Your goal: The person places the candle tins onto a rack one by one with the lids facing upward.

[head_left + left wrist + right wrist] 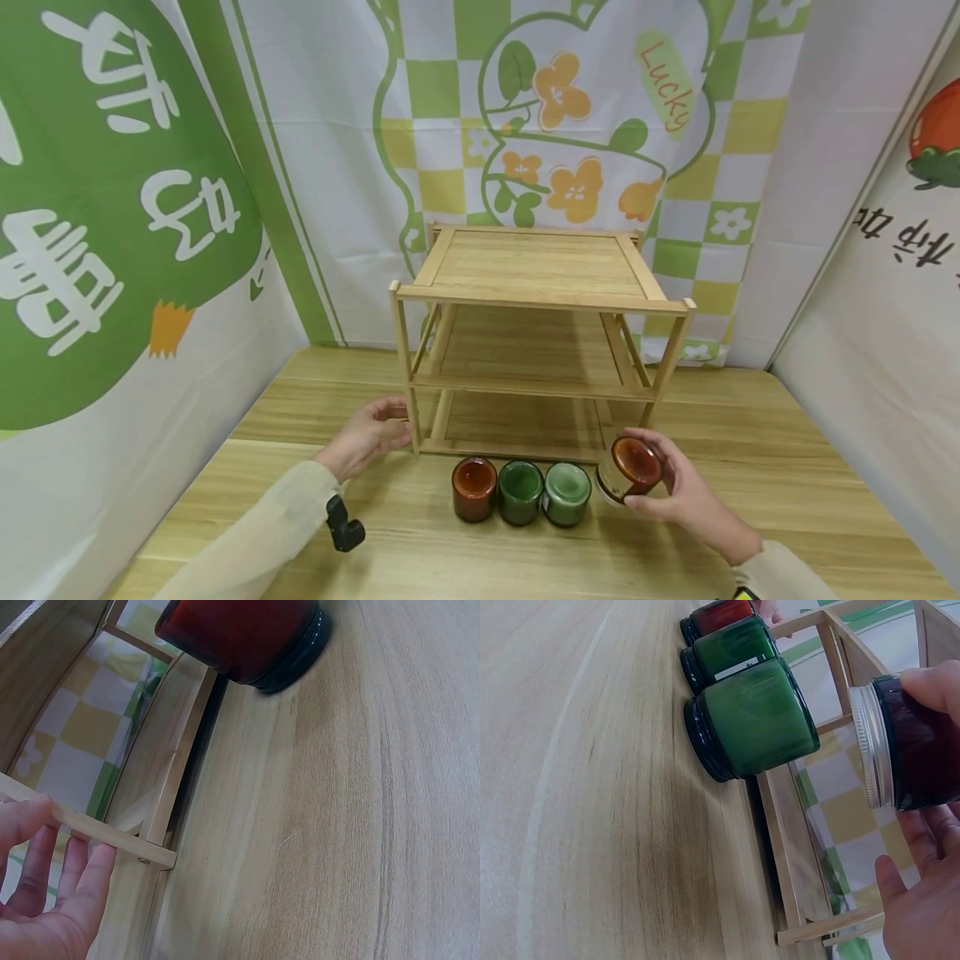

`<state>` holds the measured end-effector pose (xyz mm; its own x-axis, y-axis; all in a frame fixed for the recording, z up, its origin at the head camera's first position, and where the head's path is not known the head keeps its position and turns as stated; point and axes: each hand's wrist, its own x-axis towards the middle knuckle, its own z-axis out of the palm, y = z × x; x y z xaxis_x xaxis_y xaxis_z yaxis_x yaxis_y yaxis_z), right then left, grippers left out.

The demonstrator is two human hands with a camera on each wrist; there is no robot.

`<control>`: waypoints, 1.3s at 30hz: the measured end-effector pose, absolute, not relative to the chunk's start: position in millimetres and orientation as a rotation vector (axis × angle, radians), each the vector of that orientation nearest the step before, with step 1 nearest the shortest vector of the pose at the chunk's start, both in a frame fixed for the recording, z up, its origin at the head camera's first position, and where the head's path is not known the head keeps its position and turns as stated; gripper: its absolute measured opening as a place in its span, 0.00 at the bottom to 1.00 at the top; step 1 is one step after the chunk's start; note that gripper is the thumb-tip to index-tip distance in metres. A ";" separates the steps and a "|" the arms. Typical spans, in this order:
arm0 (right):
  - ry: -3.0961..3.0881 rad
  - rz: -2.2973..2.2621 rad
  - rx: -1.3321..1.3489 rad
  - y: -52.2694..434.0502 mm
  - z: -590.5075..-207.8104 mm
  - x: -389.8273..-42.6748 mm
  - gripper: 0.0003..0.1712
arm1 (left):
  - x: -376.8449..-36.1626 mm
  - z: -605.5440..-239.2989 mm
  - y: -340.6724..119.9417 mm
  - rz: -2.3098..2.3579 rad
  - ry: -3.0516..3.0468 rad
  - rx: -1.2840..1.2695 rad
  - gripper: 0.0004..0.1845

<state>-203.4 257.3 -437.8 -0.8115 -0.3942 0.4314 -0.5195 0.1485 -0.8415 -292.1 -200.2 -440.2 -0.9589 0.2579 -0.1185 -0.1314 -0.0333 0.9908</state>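
My right hand (pixel 678 487) holds a tilted amber-brown glass jar (pixel 636 467), raised beside the row of jars. In the right wrist view, that jar's silver screw lid (pixel 873 746) faces left. Three jars stand close together, lids down, before a wooden shelf rack (pixel 540 292): a red-brown jar (pixel 475 490), a dark green jar (pixel 521 493) and a lighter green jar (pixel 567 495). With thumb and fingertips, my left hand (pixel 369 437) grips the rack's front left post (pixel 90 826); the far sides of some fingertips are hidden.
The three-tier rack stands on a wood-grain table (pixel 420 558) against a patterned cloth backdrop (pixel 600 108). Printed cloth panels (pixel 225 333) rise along the left and right table edges. A black device (pixel 343 525) is strapped to the left sleeve.
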 end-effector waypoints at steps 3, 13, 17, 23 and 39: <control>-2.298 1.757 0.911 257.0 -437.4 -203.1 0.44 | -292.7 -440.3 -200.5 2.073 1.976 0.137 0.24; -2.256 1.790 0.951 254.8 -435.8 -203.2 0.44 | -293.6 -441.7 -200.1 2.087 1.962 0.137 0.22; -2.199 1.823 1.000 252.9 -434.2 -204.9 0.44 | -293.7 -442.1 -199.2 2.095 1.952 0.141 0.22; -2.132 1.848 1.059 250.2 -431.7 -207.8 0.43 | -293.2 -441.7 -200.7 2.083 1.965 0.142 0.23; -2.137 1.952 0.997 244.2 -419.9 -211.1 0.45 | -293.8 -443.3 -201.9 2.073 1.987 0.145 0.24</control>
<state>-211.1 244.2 -419.9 -0.7849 -0.4029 0.4708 -0.5052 -0.0238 -0.8627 -293.8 -201.9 -443.3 -0.9598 0.2581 -0.1104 -0.1212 -0.0261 0.9923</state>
